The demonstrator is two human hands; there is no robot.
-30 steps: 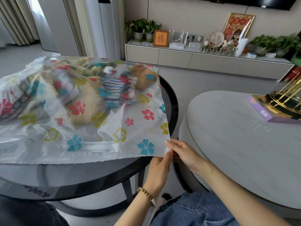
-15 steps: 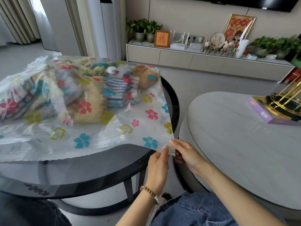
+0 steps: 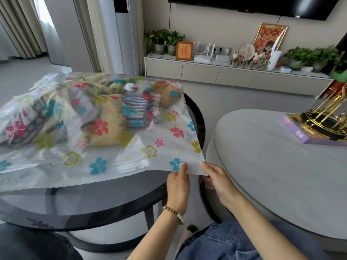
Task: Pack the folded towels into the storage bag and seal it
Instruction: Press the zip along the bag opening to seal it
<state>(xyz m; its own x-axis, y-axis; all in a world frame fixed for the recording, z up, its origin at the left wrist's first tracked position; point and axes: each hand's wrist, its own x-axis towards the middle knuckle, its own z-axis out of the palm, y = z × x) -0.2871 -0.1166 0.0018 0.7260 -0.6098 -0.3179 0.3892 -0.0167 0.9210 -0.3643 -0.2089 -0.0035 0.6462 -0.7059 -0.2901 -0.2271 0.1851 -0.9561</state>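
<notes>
1. Both hands, left (image 3: 178,186) and right (image 3: 217,182), pinch the bag (image 3: 131,147) at its near right corner.
2. Towels (image 3: 110,124) sit inside (on the glass table (image 3: 93,207)).
3. Risk: zip track misaligned at the start, leaving a leak.

A round glass table (image 3: 105,209) with a black rim stands beside a pale marble-topped table (image 3: 272,166). On the marble top a gold wire stand (image 3: 330,117) rests on a purple box (image 3: 300,130). Along the far wall runs a low cabinet (image 3: 225,74) carrying potted plants (image 3: 163,40), a small framed red character (image 3: 184,51), a white router (image 3: 203,54) and a framed picture (image 3: 270,39). Curtains (image 3: 20,27) hang at far left.
</notes>
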